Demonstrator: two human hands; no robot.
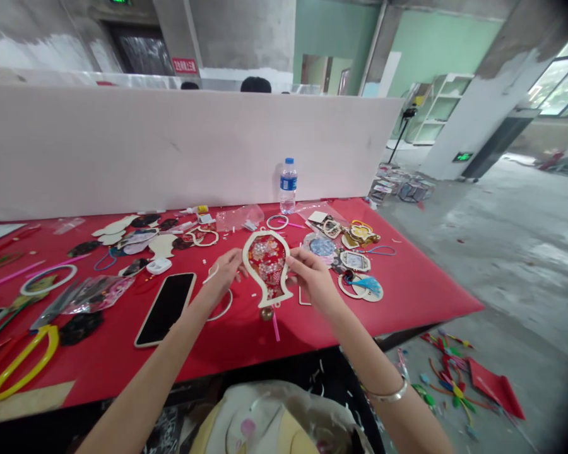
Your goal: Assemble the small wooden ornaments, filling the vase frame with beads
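- Left hand [224, 272]: fingers pinch the left edge of the ornament [267, 260].
- Right hand [312, 275]: fingers pinch the ornament's right edge.
- Phone [165, 309]: left of ornament.

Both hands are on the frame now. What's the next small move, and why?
Probably squeeze the frame along its rim on both sides, as I judge it: the left hand and right hand pinch its opposite edges, and the red fabric fills its opening.

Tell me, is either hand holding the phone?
No, the phone lies flat on the red table, while the left hand and right hand both grip the vase-shaped frame.
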